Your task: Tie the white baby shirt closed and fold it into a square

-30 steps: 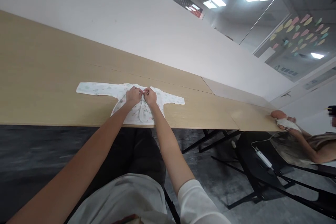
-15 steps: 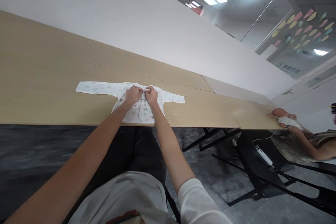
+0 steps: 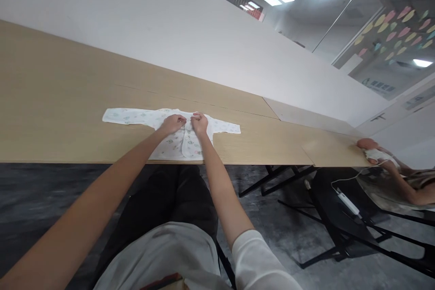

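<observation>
A small white baby shirt (image 3: 173, 145) with a faint coloured print lies spread on the wooden table, both sleeves stretched out sideways. My left hand (image 3: 174, 123) is closed at the left side of the neck opening, its fingertips pinching near the collar. Just across from it, my right hand (image 3: 200, 123) is closed on the right front edge of the shirt near the neck. A narrow gap separates the two hands. What exactly the left fingertips pinch is too small to make out. Below the hands, the front placket runs down to the hem by the table edge.
The long table (image 3: 68, 86) runs along a white partition (image 3: 152, 18). At its far right end lies a baby doll (image 3: 369, 144) with another person's arm (image 3: 401, 183) beside it. A black folding chair (image 3: 333, 195) carries a white power strip (image 3: 349, 204).
My hands have drawn slightly apart at the neck of the shirt. The camera view has shifted a little, and the shirt remains spread in the same place.
</observation>
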`<state>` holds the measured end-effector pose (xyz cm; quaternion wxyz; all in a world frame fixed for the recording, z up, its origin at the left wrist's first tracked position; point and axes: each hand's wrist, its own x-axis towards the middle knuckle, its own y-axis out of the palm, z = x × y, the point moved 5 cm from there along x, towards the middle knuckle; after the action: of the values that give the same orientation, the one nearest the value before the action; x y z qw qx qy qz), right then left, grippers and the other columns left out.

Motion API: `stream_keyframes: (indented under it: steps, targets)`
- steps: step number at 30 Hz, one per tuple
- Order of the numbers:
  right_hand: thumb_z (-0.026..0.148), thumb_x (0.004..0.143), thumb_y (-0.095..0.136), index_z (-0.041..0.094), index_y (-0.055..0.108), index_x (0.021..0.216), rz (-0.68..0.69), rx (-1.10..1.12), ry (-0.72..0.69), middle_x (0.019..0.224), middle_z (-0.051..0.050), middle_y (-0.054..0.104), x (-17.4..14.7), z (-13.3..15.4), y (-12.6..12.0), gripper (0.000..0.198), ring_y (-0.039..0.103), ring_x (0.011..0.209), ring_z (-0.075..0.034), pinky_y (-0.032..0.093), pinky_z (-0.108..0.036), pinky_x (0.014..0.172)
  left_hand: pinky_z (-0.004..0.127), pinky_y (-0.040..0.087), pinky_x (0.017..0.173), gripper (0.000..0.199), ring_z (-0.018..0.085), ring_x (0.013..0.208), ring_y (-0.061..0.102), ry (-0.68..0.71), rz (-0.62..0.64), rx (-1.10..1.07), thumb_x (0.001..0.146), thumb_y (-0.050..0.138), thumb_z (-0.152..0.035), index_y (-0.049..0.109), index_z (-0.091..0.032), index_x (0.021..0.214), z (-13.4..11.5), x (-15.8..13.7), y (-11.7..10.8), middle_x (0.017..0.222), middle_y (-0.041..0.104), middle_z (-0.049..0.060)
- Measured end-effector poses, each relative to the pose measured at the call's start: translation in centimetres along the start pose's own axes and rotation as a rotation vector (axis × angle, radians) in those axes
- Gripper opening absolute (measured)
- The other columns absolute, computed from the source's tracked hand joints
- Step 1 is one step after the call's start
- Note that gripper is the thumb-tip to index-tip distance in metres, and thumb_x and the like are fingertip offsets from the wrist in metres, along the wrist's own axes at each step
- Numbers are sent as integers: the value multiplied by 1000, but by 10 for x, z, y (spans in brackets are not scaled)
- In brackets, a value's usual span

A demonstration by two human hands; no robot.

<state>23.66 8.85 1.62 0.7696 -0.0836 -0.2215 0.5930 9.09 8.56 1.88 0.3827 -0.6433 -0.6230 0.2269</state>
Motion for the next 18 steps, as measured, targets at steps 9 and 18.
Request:
stream_keyframes:
  steps: [9, 18]
  targets:
    - [16, 79, 56, 15, 69, 100, 11, 25, 19, 80, -1, 73, -2, 5, -9, 24, 68, 75, -13, 51, -20, 71, 36, 48, 94, 30, 28, 99, 65, 179, -69, -23, 74, 60, -47, 77, -22, 80, -3, -16, -2, 97, 75, 9]
    - [15, 85, 59, 18, 73, 78, 214, -315, -213, 84, -5, 74, -44, 19, -10, 16, 68, 83, -17, 50, -26, 83, 36, 46, 99, 24, 26, 100, 64, 238, -110, -50, 73, 56, -37, 74, -21, 75, -5, -23, -4, 95, 74, 7]
